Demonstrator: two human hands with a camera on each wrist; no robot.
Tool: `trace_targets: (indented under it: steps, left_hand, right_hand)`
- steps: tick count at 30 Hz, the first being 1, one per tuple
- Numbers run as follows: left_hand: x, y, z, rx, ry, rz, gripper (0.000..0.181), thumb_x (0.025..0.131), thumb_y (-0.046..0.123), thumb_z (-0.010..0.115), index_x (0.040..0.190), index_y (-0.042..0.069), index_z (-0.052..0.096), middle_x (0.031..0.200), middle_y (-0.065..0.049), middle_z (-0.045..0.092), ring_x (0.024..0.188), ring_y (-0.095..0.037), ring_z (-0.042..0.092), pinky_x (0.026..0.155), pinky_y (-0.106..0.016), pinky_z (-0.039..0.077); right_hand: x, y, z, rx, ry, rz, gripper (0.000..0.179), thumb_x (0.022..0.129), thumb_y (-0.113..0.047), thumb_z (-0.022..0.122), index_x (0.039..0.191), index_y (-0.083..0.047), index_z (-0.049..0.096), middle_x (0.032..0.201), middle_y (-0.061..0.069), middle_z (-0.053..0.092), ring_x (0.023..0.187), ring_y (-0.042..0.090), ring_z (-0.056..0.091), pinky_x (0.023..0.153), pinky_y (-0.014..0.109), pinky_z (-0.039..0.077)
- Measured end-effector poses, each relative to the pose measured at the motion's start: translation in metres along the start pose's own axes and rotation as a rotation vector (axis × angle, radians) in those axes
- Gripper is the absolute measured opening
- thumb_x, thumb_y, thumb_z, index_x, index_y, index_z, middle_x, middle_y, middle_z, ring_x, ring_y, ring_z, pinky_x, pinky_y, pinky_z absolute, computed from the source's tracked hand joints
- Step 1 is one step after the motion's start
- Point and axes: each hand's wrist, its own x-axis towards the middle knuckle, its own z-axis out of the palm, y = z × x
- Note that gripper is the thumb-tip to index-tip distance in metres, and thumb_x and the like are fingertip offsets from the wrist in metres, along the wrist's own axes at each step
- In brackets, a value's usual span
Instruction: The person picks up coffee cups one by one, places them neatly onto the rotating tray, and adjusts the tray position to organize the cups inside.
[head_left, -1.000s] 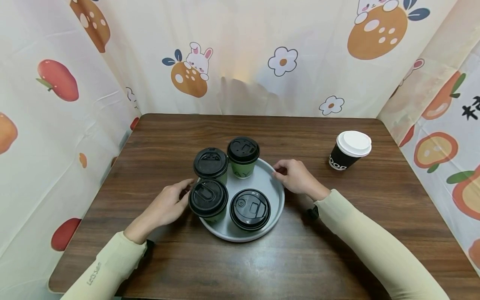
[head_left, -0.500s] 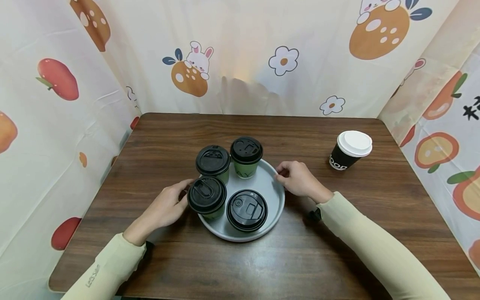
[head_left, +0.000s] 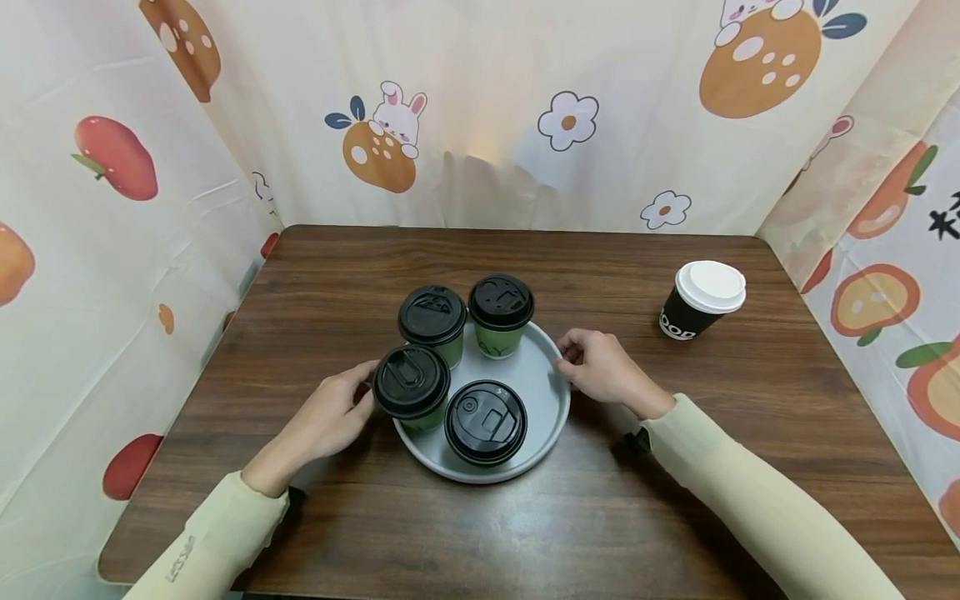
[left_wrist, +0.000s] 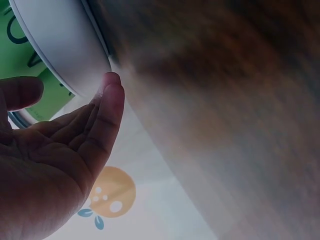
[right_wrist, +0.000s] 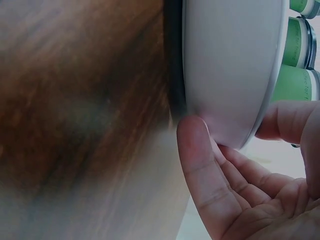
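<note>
A round light grey tray (head_left: 542,396) lies on the table with black-lidded green paper cups on it. The front cup (head_left: 486,423) stands apart; the left cup (head_left: 412,383), the back left cup (head_left: 432,321) and the back right cup (head_left: 502,310) stand close together. My left hand (head_left: 322,421) holds the tray's left edge, fingertips against its outer wall (left_wrist: 75,45), thumb on the cup side. My right hand (head_left: 609,371) grips the right edge, thumb at the rim and fingers on the outer wall (right_wrist: 230,65). Cups partly hide the left hand's fingertips.
A black paper cup (head_left: 701,300) with a white lid stands at the back right of the brown wooden table (head_left: 480,542). A patterned curtain (head_left: 480,108) hangs behind the table and along both sides.
The tray has turned clockwise with its cups: the front cup shifted left, the left cups shifted back, and the back right cup shifted right. My right hand moved slightly toward me along the rim.
</note>
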Motion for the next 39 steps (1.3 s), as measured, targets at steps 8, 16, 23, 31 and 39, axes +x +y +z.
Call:
trace_targets:
  steps: [8,16,23,31,39]
  left_hand:
    - [-0.002,0.002,-0.001,0.021,0.015,0.005,0.036,0.102,0.013,0.051,0.137,0.005,0.059,0.117,-0.009,0.068,0.113,-0.027,0.063,0.096,-0.05,0.048]
    - [-0.004,0.003,-0.002,0.037,0.027,0.007,0.032,0.103,0.014,0.053,0.134,0.009,0.061,0.114,-0.006,0.068,0.107,-0.022,0.064,0.091,-0.047,0.05]
    - [-0.004,0.006,-0.002,0.05,0.034,-0.016,0.024,0.103,0.015,0.053,0.125,0.011,0.063,0.096,0.001,0.065,0.085,-0.015,0.06,0.077,-0.039,0.048]
    - [-0.004,0.008,-0.003,0.047,0.044,-0.015,0.017,0.103,0.015,0.054,0.117,0.015,0.064,0.088,0.004,0.063,0.079,-0.013,0.058,0.072,-0.036,0.047]
    - [-0.004,0.007,-0.002,0.014,0.033,-0.015,0.014,0.101,0.013,0.054,0.109,0.018,0.065,0.095,0.0,0.068,0.081,-0.014,0.059,0.072,-0.037,0.048]
  right_hand:
    - [-0.007,-0.001,0.001,-0.002,-0.028,0.007,0.037,0.093,-0.009,0.065,0.128,0.003,0.061,0.086,0.008,0.069,0.067,0.018,0.069,0.058,0.03,0.057]
    - [-0.015,-0.002,0.002,-0.012,-0.023,-0.018,0.03,0.092,-0.009,0.067,0.12,0.002,0.062,0.082,0.006,0.068,0.061,0.018,0.067,0.055,0.031,0.056]
    - [-0.021,0.001,0.003,-0.077,-0.001,-0.053,0.026,0.091,-0.012,0.069,0.114,-0.002,0.063,0.08,0.0,0.069,0.064,0.013,0.064,0.059,0.032,0.053]
    - [-0.027,0.001,0.005,-0.13,0.002,-0.065,0.026,0.09,-0.014,0.07,0.112,-0.004,0.061,0.078,-0.003,0.068,0.065,0.011,0.062,0.06,0.032,0.05]
    - [-0.037,-0.002,0.008,-0.19,-0.001,-0.084,0.024,0.089,-0.017,0.07,0.105,-0.005,0.056,0.072,-0.007,0.065,0.06,0.01,0.057,0.057,0.031,0.047]
